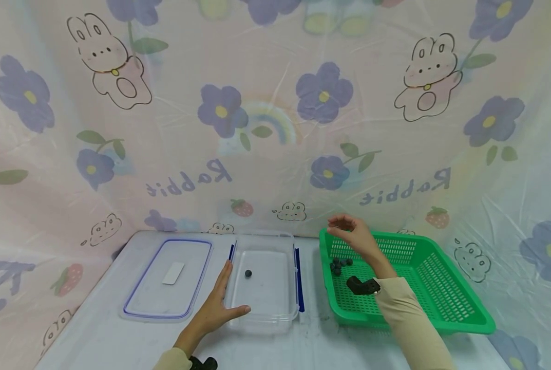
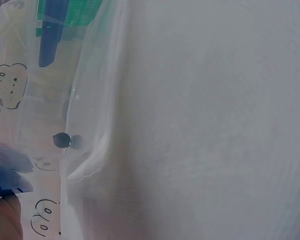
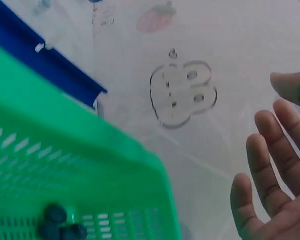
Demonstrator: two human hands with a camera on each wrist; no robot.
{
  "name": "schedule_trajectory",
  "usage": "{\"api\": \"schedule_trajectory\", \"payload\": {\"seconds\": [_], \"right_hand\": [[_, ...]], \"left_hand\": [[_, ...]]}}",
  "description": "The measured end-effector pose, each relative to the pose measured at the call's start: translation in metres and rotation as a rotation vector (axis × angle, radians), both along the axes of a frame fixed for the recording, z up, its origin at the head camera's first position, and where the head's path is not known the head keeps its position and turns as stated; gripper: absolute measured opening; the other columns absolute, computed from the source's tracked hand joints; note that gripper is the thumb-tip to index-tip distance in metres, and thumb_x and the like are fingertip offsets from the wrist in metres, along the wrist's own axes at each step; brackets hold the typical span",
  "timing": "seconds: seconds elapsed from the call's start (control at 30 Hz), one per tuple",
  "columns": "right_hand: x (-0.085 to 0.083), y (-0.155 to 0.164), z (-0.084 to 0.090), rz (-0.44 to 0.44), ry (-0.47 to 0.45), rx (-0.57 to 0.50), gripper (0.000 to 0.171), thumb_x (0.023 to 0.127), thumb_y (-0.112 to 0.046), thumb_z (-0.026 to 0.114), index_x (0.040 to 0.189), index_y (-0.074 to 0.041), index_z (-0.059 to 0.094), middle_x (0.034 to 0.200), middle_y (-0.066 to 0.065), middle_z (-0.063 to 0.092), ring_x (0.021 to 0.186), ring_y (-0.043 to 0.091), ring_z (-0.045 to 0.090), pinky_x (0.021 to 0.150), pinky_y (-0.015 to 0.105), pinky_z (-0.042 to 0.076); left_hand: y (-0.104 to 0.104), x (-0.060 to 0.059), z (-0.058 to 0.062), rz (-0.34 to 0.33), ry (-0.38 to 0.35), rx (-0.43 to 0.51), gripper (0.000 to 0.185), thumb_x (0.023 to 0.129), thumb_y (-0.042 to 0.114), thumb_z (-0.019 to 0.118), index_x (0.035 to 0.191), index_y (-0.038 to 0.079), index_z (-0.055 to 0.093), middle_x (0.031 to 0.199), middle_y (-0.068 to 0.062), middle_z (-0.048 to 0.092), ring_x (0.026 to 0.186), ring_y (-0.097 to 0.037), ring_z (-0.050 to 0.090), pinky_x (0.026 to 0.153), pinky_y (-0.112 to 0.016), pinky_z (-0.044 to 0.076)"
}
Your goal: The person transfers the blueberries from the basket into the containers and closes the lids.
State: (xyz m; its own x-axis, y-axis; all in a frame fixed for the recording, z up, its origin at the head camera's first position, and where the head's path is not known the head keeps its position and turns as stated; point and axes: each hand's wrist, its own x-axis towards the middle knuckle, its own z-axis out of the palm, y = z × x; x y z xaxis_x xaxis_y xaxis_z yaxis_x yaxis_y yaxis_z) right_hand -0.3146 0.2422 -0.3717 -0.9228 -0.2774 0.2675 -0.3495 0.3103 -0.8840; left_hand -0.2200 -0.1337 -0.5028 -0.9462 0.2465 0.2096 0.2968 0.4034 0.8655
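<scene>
My left hand [image 1: 216, 307] lies along the left side of a clear plastic container [image 1: 275, 303], fingers straight and thumb spread over its near corner. Inside that container sits a single dark round blueberry [image 1: 248, 274], which shows through the wall in the left wrist view too. Over the far left part of a green plastic basket [image 1: 441, 324] hovers my right hand [image 1: 356, 237], its fingers loosely bent. The right wrist view shows those fingers [image 3: 272, 165] apart, with nothing between them. Several blueberries [image 1: 337, 267] are bunched at the basket's left side.
A clear lid with a blue seal [image 1: 189, 308] lies flat on the white table left of the container, a white label [image 1: 173, 273] on it. Blue clip flaps [image 1: 300, 282] stick out at the container's sides. A printed curtain [image 1: 266, 169] hangs behind the table.
</scene>
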Motion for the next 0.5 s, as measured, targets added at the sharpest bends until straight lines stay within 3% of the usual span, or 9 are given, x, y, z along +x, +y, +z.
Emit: {"api": "schedule_trajectory", "payload": {"seconds": [0.33, 0.5], "right_hand": [[-0.007, 0.032, -0.026, -0.027, -0.09, -0.017, 0.04, 0.093, -0.015, 0.068, 0.123, 0.008, 0.056, 0.12, 0.028, 0.057, 0.1, 0.021, 0.061, 0.085, 0.028, 0.05], [-0.01, 0.038, -0.046, -0.021, -0.154, 0.053, 0.045, 0.092, -0.017, 0.069, 0.124, 0.01, 0.055, 0.116, 0.022, 0.061, 0.103, 0.028, 0.06, 0.092, 0.048, 0.047]], "left_hand": [[0.0, -0.001, 0.0, -0.01, 0.002, 0.019, 0.116, 0.075, 0.025, 0.084, 0.156, 0.008, 0.003, 0.162, -0.011, -0.004, 0.144, -0.04, 0.002, 0.106, -0.066, 0.019], [-0.001, -0.001, 0.0, -0.011, 0.005, 0.023, 0.116, 0.075, 0.025, 0.084, 0.156, 0.007, 0.004, 0.162, -0.011, -0.003, 0.144, -0.04, 0.002, 0.106, -0.066, 0.019]]}}
